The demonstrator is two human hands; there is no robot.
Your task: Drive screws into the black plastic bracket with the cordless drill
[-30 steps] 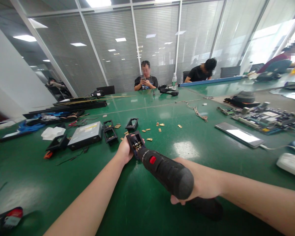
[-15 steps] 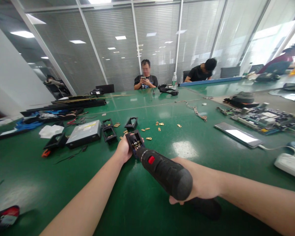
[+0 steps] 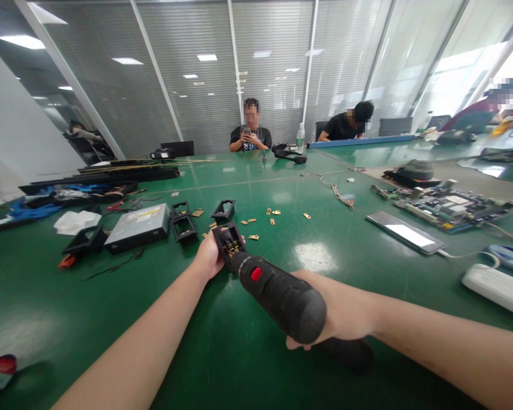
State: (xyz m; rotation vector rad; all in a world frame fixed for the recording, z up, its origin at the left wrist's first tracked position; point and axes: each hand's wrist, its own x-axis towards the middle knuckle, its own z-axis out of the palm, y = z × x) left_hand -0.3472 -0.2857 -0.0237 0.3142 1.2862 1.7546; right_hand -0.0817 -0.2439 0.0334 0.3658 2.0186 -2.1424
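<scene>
My left hand (image 3: 210,254) grips a black plastic socket housing (image 3: 222,236) by its left side, just above the green table. Brass-coloured contacts show inside the housing. My right hand (image 3: 329,313) is wrapped round a black cordless screwdriver (image 3: 277,290) with a red button. Its nose points into the housing; the tip itself is hidden inside. Beyond the housing lie several small brass plates (image 3: 253,237) in a loose scatter. More black frames, one of them an empty-looking frame (image 3: 223,210) and another a double frame (image 3: 184,228), stand just past my left hand.
A silver disc drive (image 3: 139,228) lies on the left, beside a white crumpled tissue (image 3: 77,222). To the right are a phone (image 3: 404,232) on a cable, a circuit board (image 3: 453,204) and a white power strip (image 3: 496,290). Two people (image 3: 251,136) sit across the table; another is far right.
The view has shifted slightly, so most things sit a little further left. Both hands keep their holds, with the screwdriver still pointing into the housing.
</scene>
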